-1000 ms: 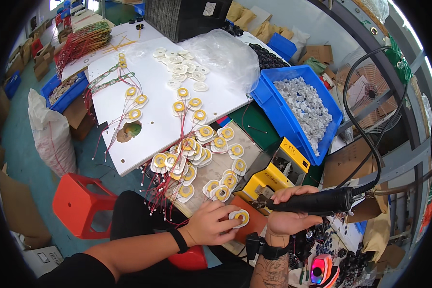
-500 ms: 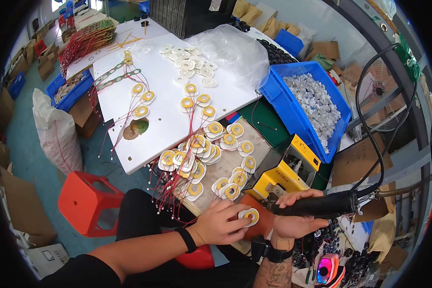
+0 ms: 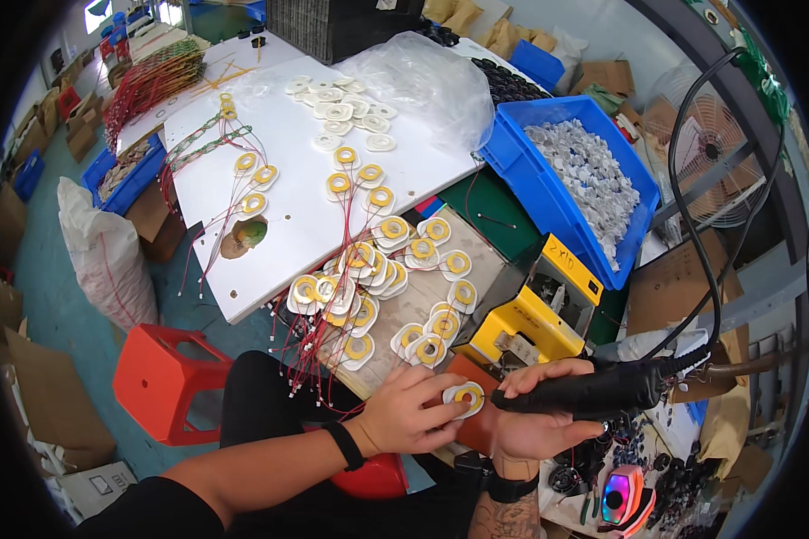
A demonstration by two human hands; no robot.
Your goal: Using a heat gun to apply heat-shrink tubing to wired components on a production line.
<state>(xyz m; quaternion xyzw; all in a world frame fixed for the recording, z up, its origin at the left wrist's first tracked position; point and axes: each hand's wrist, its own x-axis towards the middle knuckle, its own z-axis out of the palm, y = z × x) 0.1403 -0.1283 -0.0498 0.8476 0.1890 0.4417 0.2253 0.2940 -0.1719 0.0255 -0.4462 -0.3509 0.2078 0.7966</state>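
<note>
My left hand point(image 3: 412, 409) pinches a white plastic piece with a yellow ring point(image 3: 464, 401) between its fingertips. My right hand point(image 3: 548, 436) is wrapped round a thick black corded tool point(image 3: 593, 392), palm turned up. The tool's narrow end points left at the held piece, close beside its right edge; whether they touch I cannot tell. Beyond my left hand, several more white pieces with yellow rings point(image 3: 357, 347) lie heaped on a worn board point(image 3: 395, 310), red wires trailing off its left side. Just past the tool stands a yellow metal device point(image 3: 535, 325).
A blue bin point(image 3: 503, 162) of small clear parts sits at the right. Plain white pieces point(image 3: 338, 112) and a plastic bag point(image 3: 427, 81) lie on the white tabletop point(image 3: 283, 135). A black cable point(image 3: 697, 225) loops at the right. A red stool point(image 3: 157, 382) stands at the left.
The view has shifted slightly. The tool's narrow end and my right hand have come a little nearer to the piece in my left hand. Both grips are the same.
</note>
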